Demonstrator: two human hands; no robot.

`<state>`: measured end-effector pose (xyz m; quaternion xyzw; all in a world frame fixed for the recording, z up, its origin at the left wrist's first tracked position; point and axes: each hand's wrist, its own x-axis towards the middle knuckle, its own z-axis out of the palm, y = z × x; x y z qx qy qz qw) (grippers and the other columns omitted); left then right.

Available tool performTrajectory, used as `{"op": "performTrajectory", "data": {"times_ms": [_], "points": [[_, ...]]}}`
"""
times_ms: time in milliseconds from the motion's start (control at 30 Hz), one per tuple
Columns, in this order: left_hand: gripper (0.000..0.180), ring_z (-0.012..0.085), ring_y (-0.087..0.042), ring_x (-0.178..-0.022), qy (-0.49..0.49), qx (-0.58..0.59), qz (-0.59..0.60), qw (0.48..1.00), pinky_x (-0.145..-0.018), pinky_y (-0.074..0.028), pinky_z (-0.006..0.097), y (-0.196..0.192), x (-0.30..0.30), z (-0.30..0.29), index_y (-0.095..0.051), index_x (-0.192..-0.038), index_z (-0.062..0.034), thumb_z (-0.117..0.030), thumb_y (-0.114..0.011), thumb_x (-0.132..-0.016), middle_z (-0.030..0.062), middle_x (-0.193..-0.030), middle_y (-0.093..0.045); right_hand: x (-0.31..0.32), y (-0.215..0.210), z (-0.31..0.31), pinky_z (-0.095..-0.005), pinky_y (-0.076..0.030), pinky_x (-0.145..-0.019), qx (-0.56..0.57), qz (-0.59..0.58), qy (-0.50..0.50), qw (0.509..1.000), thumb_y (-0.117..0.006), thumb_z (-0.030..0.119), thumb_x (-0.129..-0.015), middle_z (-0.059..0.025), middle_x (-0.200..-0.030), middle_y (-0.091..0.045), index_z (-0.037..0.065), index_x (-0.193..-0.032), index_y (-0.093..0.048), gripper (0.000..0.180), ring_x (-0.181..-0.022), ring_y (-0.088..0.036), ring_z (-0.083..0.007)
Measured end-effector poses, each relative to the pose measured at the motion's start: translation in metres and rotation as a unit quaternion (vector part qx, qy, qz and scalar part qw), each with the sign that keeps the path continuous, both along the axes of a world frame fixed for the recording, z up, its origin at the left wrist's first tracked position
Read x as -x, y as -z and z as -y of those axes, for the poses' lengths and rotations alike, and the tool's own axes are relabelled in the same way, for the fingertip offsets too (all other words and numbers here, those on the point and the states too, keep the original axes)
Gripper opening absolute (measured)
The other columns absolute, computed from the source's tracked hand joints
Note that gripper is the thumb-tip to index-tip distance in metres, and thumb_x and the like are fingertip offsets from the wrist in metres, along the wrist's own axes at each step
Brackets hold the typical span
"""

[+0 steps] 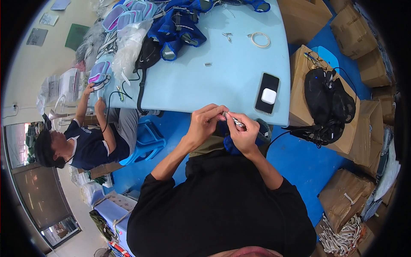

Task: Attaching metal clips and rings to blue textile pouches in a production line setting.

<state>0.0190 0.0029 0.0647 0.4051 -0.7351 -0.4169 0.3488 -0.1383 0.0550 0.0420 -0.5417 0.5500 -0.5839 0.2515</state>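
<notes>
Just past the table's near edge, my left hand [203, 125] and my right hand [245, 136] meet at the fingertips. Both are closed in a pinch around a small silver piece, mostly hidden by the fingers. More small silver metal pieces [240, 124] show in the curl of my right hand. Below the hands, a blue fabric item [265, 135] with a greyish panel lies on my lap, partly covered. On the light blue table [188, 88] are a few loose silver pieces [227, 37], with a single one [208, 64] nearer to me.
A phone [267, 92] with a white case on it and a tape ring [260, 40] lie at right. Blue bags [177, 34] are heaped at the far side. At left a co-worker [98, 141] handles a purple-blue pouch [99, 73]. Cartons [329, 107] bearing a black bag stand right.
</notes>
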Motion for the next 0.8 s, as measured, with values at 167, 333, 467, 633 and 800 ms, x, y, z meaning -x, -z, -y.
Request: {"op": "performTrajectory", "data": {"times_ms": [167, 333, 467, 633, 800], "points": [[0.033, 0.0169, -0.075, -0.083, -0.014, 0.003, 0.001, 1.0, -0.072, -0.059, 0.027, -0.001, 0.001, -0.001, -0.073, -0.112, 0.0024, 0.02, -0.057, -0.089, 0.0114, -0.096, -0.073, 0.0, 0.01, 0.004, -0.0246, -0.04, -0.049, 0.073, -0.011, 0.014, 0.997, -0.08, -0.001, -0.087, -0.0081, -0.07, -0.069, 0.0, -0.096, -0.078, 0.01, -0.052, -0.054, -0.0096], [0.036, 0.0178, -0.075, -0.083, 0.012, 0.053, 0.012, 0.998, -0.074, -0.059, 0.027, -0.001, -0.002, -0.002, -0.072, -0.115, 0.0014, 0.021, -0.06, -0.087, 0.0112, -0.1, -0.072, 0.005, 0.004, 0.001, -0.0188, -0.041, -0.056, -0.024, 0.051, -0.029, 0.998, -0.079, -0.002, -0.088, -0.005, -0.078, -0.074, -0.003, -0.099, -0.079, 0.01, -0.063, -0.057, -0.0041], [0.039, 0.0186, -0.075, -0.084, 0.027, 0.099, 0.018, 0.995, -0.073, -0.06, 0.027, 0.006, -0.004, -0.002, -0.072, -0.117, 0.0008, 0.022, -0.06, -0.086, 0.0119, -0.1, -0.072, 0.008, 0.004, 0.0, -0.0211, -0.039, -0.052, -0.078, 0.154, -0.055, 0.983, -0.078, 0.004, -0.093, -0.0028, -0.081, -0.076, -0.003, -0.097, -0.079, 0.008, -0.063, -0.054, -0.0009], [0.037, 0.0199, -0.072, -0.087, 0.036, 0.054, 0.016, 0.998, -0.077, -0.058, 0.031, -0.003, -0.003, -0.001, -0.072, -0.121, 0.0021, 0.014, -0.07, -0.086, 0.0133, -0.1, -0.071, 0.014, 0.002, 0.004, -0.0177, -0.039, -0.058, -0.154, 0.285, -0.104, 0.94, -0.075, 0.004, -0.095, -0.0007, -0.084, -0.075, -0.004, -0.102, -0.079, 0.011, -0.069, -0.055, -0.0001], [0.037, 0.0158, -0.068, -0.095, 0.011, -0.047, -0.09, 0.995, -0.086, -0.055, 0.03, 0.008, -0.002, -0.006, -0.07, -0.126, 0.0023, 0.007, -0.074, -0.089, 0.0093, -0.099, -0.071, 0.013, 0.004, 0.003, -0.0176, -0.035, -0.056, -0.165, 0.339, -0.105, 0.92, -0.075, 0.003, -0.095, 0.0026, -0.081, -0.071, -0.004, -0.104, -0.079, 0.012, -0.066, -0.049, 0.0011]]}}
